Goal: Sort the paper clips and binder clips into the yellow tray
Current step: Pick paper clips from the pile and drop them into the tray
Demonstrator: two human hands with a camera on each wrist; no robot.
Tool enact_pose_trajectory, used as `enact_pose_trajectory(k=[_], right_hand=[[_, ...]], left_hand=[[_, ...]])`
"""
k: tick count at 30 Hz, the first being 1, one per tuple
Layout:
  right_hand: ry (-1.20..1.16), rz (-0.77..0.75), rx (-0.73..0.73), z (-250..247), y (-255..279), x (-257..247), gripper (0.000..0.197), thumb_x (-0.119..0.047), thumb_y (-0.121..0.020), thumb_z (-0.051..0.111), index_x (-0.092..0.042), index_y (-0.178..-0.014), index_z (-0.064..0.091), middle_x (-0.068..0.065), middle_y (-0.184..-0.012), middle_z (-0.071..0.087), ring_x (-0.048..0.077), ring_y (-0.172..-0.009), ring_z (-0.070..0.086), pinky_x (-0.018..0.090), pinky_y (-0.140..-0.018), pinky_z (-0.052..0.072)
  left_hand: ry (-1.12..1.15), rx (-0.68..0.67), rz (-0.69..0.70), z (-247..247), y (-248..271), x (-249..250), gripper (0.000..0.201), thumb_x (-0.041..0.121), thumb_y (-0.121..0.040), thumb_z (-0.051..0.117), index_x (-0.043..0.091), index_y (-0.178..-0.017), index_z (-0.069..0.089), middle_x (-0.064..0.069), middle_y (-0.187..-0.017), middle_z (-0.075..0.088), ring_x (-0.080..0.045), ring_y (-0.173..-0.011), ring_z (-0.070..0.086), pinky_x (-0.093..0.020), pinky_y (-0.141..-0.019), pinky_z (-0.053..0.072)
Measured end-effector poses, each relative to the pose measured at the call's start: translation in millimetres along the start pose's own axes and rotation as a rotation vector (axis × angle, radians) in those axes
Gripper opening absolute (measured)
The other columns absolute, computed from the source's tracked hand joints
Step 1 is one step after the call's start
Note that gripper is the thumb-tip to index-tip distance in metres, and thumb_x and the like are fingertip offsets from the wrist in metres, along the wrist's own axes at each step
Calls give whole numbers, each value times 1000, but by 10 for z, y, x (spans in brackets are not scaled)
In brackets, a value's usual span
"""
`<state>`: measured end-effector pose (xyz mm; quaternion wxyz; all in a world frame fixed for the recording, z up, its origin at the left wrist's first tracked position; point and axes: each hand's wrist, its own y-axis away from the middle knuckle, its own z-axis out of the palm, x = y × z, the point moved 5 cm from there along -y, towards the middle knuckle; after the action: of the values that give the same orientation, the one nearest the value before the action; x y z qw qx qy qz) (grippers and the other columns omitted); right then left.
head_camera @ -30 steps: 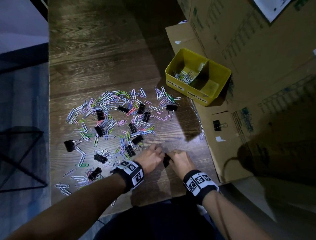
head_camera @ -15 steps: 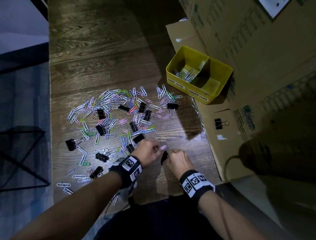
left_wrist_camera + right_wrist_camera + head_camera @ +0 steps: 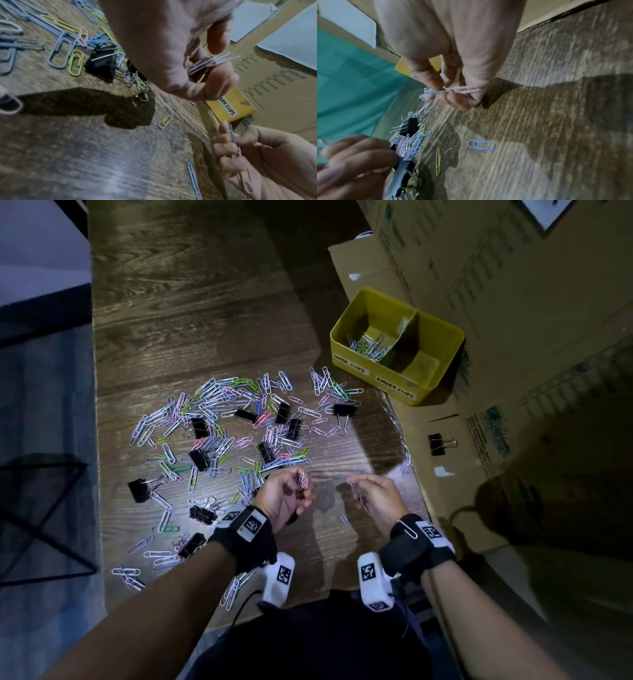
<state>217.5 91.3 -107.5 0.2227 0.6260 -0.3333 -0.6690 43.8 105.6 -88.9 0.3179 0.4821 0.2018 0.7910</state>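
Coloured paper clips and black binder clips [image 3: 239,433] lie scattered on the dark wooden table. The yellow tray [image 3: 442,337] stands at the far right; its compartment labelled paper clips holds several paper clips [image 3: 368,347], and the one labelled binder clips looks bare. My left hand [image 3: 303,484] hovers at the pile's near edge and grips a small bundle of paper clips [image 3: 211,62]. My right hand [image 3: 356,486] is a short way to its right and pinches a few pink paper clips [image 3: 462,90].
Flattened cardboard [image 3: 513,302] lies under and behind the tray, with one binder clip [image 3: 440,444] on it. A loose blue paper clip [image 3: 481,145] and a yellow one [image 3: 438,161] lie between my hands. The table's left edge drops to a grey floor [image 3: 44,405].
Both hands have risen off the table and drawn apart; a second ago they were together at the near edge. Each now holds paper clips.
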Motion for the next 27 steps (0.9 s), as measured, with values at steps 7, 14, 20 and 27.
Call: enact_pose_trajectory(k=[7,14,20,27], right_hand=[[228,75,-151,78,54,4,21,-3,-80,42,-13,-64,52,2,-57,41,10,-45,34,19,-42,22],[1146,-265,-135,171,129,-154,28,-44,-70,77,-18,-71,67,-2,-74,66,14,-71,60,25,-67,45],[1369,-288,-159,233,176,-143,28,-41,-76,74,-17,-90,70,9,-99,68,27,-95,63,31,-81,47],[1417,-335,-226,362,245,-109,18,-22,-81,63,-15,-96,68,13,-105,65,32,-100,61,33,-82,47]], left_hand=[[-252,14,34,6,-106,3,31,27,-86,61,13,-62,48,-5,-52,45,-17,-41,40,-16,-33,27],[-706,152,52,-75,-152,8,40,33,-96,45,17,-61,52,6,-46,45,-7,-36,37,-20,-43,27],[-1391,217,210,5,-115,39,29,35,-92,54,13,-75,60,-5,-69,60,-27,-70,60,-29,-63,41],[-1749,224,172,42,-77,-76,25,27,-86,52,6,-95,62,-20,-97,66,-36,-94,62,-39,-77,48]])
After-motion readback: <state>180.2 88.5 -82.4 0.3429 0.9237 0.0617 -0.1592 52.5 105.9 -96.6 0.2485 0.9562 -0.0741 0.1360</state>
